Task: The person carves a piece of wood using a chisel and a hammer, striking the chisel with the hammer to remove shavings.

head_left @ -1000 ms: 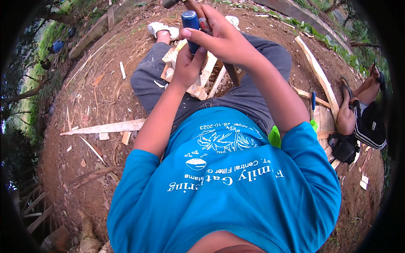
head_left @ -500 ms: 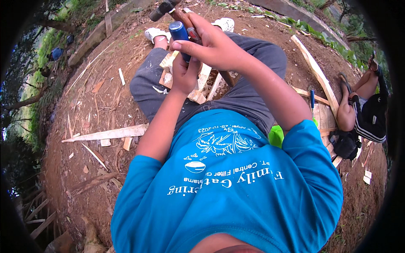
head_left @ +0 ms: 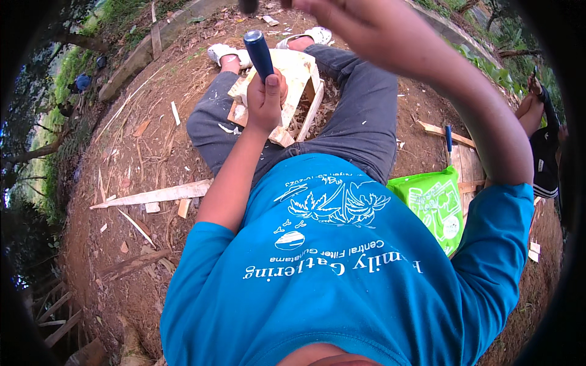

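My left hand [head_left: 267,100] is closed round the blue handle of a chisel [head_left: 259,53], its metal-capped end up; the blade is hidden. Under and beyond that hand, between my legs, lies a pale, partly hollowed wooden workpiece [head_left: 297,68] with slanting sides. My right hand [head_left: 354,21] is raised at the top edge, partly out of the picture. It grips a hammer [head_left: 247,5], of which only the dark head and a bit of handle show, above the chisel's capped end.
At my right lie a bright green bag [head_left: 430,204], a blue-handled tool [head_left: 449,139] and wooden boards [head_left: 467,174]. Another person [head_left: 544,146] sits at the far right. Wood offcuts, including a long pointed piece [head_left: 152,194], are strewn over the brown soil at my left.
My right hand has lifted up and away from the chisel with the hammer, uncovering the workpiece and the green bag. My left hand keeps the chisel in nearly the same place.
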Action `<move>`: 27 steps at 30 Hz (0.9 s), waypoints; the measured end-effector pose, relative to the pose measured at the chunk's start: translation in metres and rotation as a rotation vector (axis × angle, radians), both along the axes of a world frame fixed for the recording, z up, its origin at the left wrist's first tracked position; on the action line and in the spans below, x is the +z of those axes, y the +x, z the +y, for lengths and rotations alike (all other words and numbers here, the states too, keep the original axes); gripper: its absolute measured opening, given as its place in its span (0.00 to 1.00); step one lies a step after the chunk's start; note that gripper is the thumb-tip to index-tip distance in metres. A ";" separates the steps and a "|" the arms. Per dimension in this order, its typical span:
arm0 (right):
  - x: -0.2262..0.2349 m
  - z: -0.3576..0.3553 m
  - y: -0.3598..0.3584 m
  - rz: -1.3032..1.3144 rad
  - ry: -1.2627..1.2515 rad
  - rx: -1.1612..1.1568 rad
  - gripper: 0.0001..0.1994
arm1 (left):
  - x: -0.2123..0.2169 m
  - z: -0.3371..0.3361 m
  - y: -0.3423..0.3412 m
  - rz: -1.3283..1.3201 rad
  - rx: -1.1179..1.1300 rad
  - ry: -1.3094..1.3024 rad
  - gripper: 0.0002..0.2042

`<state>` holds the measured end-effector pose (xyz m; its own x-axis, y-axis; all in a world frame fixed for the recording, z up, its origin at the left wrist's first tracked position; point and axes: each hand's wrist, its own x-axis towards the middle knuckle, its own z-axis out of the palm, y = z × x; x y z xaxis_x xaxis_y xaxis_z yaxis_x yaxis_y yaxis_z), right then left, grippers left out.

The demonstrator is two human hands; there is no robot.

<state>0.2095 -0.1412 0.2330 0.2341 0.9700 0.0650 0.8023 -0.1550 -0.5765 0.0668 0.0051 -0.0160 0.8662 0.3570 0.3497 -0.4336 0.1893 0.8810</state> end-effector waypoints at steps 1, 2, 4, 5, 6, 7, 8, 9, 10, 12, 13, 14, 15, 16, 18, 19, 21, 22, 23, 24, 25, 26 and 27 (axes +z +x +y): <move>0.001 -0.001 0.000 0.007 0.037 -0.044 0.16 | 0.000 0.000 0.000 0.003 0.012 -0.005 0.20; 0.009 -0.001 -0.005 0.014 0.074 -0.087 0.18 | 0.000 0.000 0.000 0.007 0.014 -0.008 0.20; 0.006 0.005 -0.011 -0.118 0.158 -0.002 0.18 | 0.000 0.000 0.000 0.001 0.012 -0.003 0.20; 0.004 0.007 -0.012 -0.163 0.046 0.049 0.18 | 0.000 0.000 0.001 0.000 0.013 0.000 0.20; 0.005 0.005 -0.013 -0.208 -0.063 0.100 0.18 | 0.001 0.001 0.001 -0.001 0.013 -0.009 0.20; 0.008 0.003 -0.015 -0.182 0.001 0.077 0.18 | 0.002 0.001 0.001 0.000 0.009 -0.018 0.20; 0.009 -0.004 -0.017 -0.159 0.063 0.053 0.18 | 0.002 0.001 0.001 -0.001 0.004 -0.029 0.20; 0.018 -0.007 -0.018 -0.119 0.080 0.052 0.19 | 0.002 0.001 0.001 -0.003 -0.002 -0.021 0.20; 0.018 -0.010 -0.017 -0.078 0.096 0.052 0.19 | 0.003 0.001 0.002 -0.004 -0.007 -0.016 0.20; 0.022 -0.009 -0.020 -0.115 0.130 0.042 0.20 | 0.003 0.000 0.002 -0.006 -0.013 -0.003 0.21; 0.025 -0.005 -0.019 -0.138 0.060 0.045 0.20 | 0.003 -0.001 0.001 0.002 -0.012 -0.009 0.21; 0.026 0.000 -0.018 -0.163 -0.011 0.049 0.20 | 0.003 -0.001 0.002 0.004 -0.010 -0.013 0.21; 0.023 0.003 -0.016 -0.190 -0.082 0.057 0.21 | 0.003 -0.001 0.002 0.015 -0.008 -0.024 0.21; 0.031 0.008 -0.015 -0.080 -0.150 -0.024 0.21 | 0.004 -0.001 0.002 0.006 -0.002 -0.015 0.21; 0.026 0.013 -0.013 -0.063 -0.060 -0.034 0.21 | 0.003 -0.001 0.002 0.004 0.012 -0.024 0.21; 0.022 0.014 -0.011 -0.056 -0.015 -0.038 0.21 | 0.002 -0.002 0.002 0.007 0.015 -0.027 0.21; 0.009 0.016 -0.011 -0.097 -0.003 0.039 0.21 | 0.002 -0.001 0.002 0.005 0.019 -0.028 0.21; 0.006 0.014 -0.008 -0.105 -0.019 0.022 0.20 | 0.002 -0.001 0.002 0.022 0.026 -0.036 0.21; 0.006 0.016 -0.014 -0.113 -0.035 0.005 0.20 | 0.002 -0.001 0.002 0.017 0.024 -0.021 0.21; 0.011 0.010 -0.009 -0.032 -0.088 -0.059 0.20 | 0.002 -0.001 0.002 0.013 0.023 -0.009 0.21; 0.012 0.008 -0.010 -0.034 -0.061 -0.028 0.20 | 0.002 -0.001 0.002 0.014 0.027 -0.004 0.21; 0.012 0.007 -0.008 -0.036 -0.034 0.002 0.20 | 0.002 -0.001 0.002 0.007 0.017 0.001 0.21; 0.013 0.004 -0.006 -0.039 -0.008 0.032 0.20 | 0.002 -0.001 0.002 0.005 0.009 0.002 0.21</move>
